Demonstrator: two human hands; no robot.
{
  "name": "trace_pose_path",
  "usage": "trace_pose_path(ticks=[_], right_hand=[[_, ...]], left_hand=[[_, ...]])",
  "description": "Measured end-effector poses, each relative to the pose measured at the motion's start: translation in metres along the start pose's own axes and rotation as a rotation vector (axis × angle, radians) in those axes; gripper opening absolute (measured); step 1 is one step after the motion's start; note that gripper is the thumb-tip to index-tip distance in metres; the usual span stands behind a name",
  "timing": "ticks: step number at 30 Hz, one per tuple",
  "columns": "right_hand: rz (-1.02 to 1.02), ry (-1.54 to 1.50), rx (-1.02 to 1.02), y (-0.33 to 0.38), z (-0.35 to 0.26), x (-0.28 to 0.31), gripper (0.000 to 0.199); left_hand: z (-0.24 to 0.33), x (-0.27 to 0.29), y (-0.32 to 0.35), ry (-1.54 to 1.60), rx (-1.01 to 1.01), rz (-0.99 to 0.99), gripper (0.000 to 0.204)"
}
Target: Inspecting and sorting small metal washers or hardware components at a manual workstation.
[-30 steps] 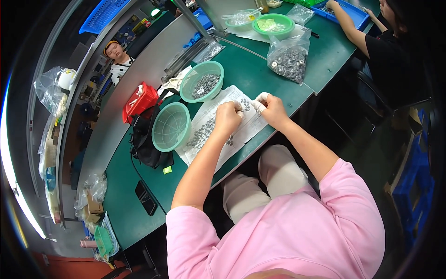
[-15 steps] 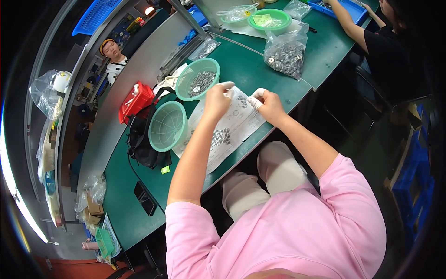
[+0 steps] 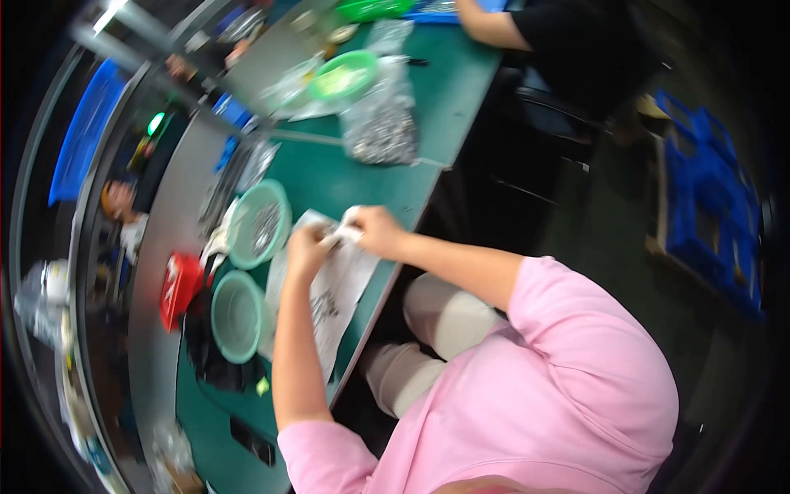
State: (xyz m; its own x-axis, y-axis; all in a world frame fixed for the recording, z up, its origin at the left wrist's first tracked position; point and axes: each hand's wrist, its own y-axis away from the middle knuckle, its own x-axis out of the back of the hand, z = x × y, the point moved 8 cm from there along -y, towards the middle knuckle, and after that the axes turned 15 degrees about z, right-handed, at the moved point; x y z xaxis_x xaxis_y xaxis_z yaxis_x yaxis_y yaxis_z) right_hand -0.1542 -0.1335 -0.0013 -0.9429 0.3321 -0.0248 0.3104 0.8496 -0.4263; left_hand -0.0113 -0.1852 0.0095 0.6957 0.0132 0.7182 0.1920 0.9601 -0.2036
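My left hand point(image 3: 308, 249) and my right hand point(image 3: 375, 231) are close together over a printed white paper sheet point(image 3: 344, 291), with white coverings on the fingertips. Both hands have their fingers pinched; whatever lies between them is too small and blurred to name. Small metal parts point(image 3: 323, 308) are spread on the sheet below my left hand. Beyond that hand stands a green mesh basket point(image 3: 239, 216) holding many grey parts point(image 3: 265, 227). Nearer to me is a second green basket point(image 3: 237, 317), with no parts visible inside.
A clear bag of grey parts point(image 3: 380, 132) lies farther up the green table point(image 3: 321, 171), beside a bright green bowl point(image 3: 343, 76). At left are a red container point(image 3: 178, 290), a black bag point(image 3: 210, 354) and a phone point(image 3: 252, 440). A co-worker's arm point(image 3: 494, 26) reaches over a blue tray.
The whole view has turned and shifted, with the table sliding left and down. My hands have come together from being apart above the sheet.
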Motion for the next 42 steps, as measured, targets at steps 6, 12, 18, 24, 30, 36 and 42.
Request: trace_pose_path(ticks=[6,12,18,24,30,36,42], right_hand=[[0.018,0.075,0.040,0.003,-0.003,0.003,0.012],[-0.048,0.037,-0.037,0.006,-0.003,0.001,0.016],[-0.039,0.027,-0.051,0.006,-0.002,0.001,0.017],[-0.053,0.038,-0.063,0.004,-0.005,-0.002,0.018],[-0.040,0.050,-0.068,0.004,-0.005,0.004,0.018],[-0.015,0.014,-0.060,0.007,-0.006,0.000,0.021],[0.018,0.046,0.048,0.006,-0.007,-0.007,0.021]], left_hand=[[0.015,-0.009,-0.001,-0.109,-0.037,-0.131,0.019],[0.008,-0.007,-0.001,0.076,0.124,-0.077,0.021],[0.022,-0.003,0.006,0.134,0.092,-0.083,0.020],[0.015,-0.007,0.003,-0.146,0.017,-0.153,0.023],[0.044,-0.006,0.014,-0.199,-0.003,-0.109,0.022],[0.038,0.001,0.019,-0.128,-0.005,-0.012,0.018],[0.011,-0.003,0.021,-0.060,0.027,-0.004,0.010]])
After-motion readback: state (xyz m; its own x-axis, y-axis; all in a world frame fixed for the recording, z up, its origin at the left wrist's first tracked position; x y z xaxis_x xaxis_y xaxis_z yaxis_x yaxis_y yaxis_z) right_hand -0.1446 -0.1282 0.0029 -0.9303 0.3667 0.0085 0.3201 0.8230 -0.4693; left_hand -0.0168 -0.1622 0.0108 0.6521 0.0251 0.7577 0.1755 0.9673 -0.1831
